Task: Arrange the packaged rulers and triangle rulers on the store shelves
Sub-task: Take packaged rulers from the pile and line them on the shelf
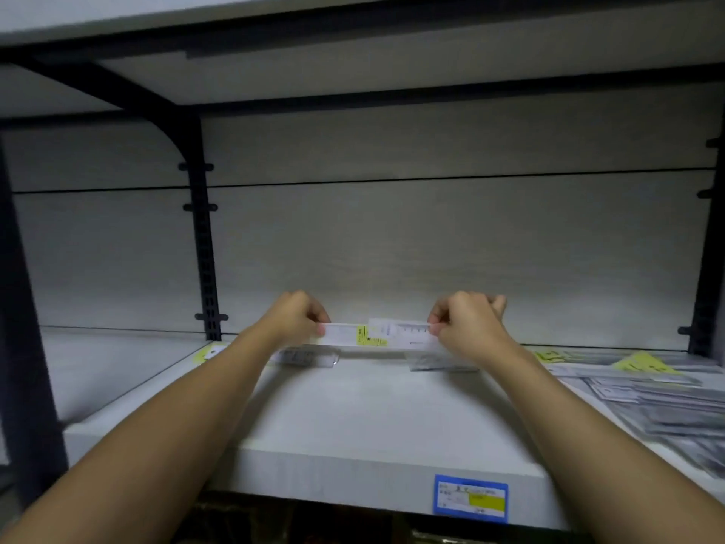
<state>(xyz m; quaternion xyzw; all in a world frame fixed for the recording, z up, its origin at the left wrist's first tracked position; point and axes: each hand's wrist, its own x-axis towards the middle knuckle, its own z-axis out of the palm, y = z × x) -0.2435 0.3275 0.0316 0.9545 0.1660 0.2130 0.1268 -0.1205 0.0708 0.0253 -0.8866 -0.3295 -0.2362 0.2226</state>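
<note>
Left hand (298, 318) and right hand (465, 321) each pinching one end of a packaged ruler (378, 336), held level just above the white shelf (353, 418), near its back wall; loose pile of packaged rulers (663, 398) at the shelf's right end; blue price tag (470, 498) on its front edge.

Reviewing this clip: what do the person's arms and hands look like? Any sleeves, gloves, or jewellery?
Both forearms are bare up to the frame edge, with no sleeves visible. The left hand and right hand wear no gloves; no watch, bracelet or ring shows, though the picture is slightly blurred.

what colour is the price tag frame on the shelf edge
Blue, price tag frame in the head view.
</note>
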